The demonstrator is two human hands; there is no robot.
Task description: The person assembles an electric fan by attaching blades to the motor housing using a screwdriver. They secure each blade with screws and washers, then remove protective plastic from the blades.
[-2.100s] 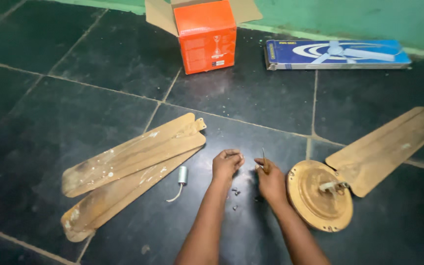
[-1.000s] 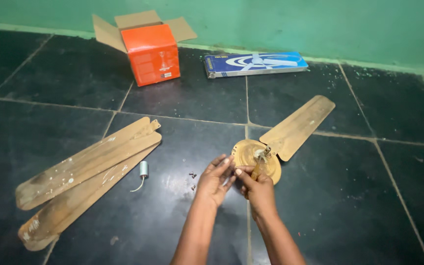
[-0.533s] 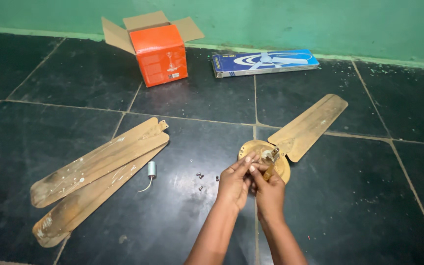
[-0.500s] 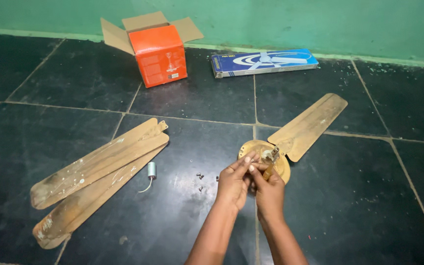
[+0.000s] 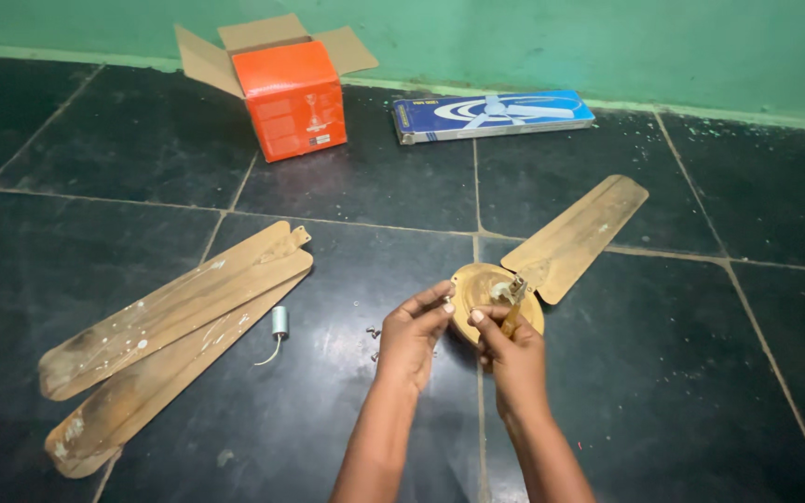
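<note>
My left hand [image 5: 412, 335] and my right hand [image 5: 514, 352] are raised close together over the dark floor, right in front of a brown ceiling fan motor [image 5: 477, 284]. One brown blade [image 5: 578, 237] is still attached to the motor. In my right hand I grip a screwdriver [image 5: 511, 312] with a brownish handle, its tip pointing up by the motor. The thumb and forefinger of my left hand pinch a small screw next to that tip; the fingers mostly hide it. Several loose screws [image 5: 372, 333] lie on the floor left of my left hand.
Two detached brown fan blades [image 5: 170, 312] lie stacked on the left, with a small grey capacitor [image 5: 279, 322] and its wire beside them. An open orange carton [image 5: 289, 98] and a flat blue box [image 5: 491, 114] stand by the green wall [image 5: 607, 47].
My left hand came up from the screws on the floor and met my right hand at the screwdriver tip. The view swung right, then back left a little.
</note>
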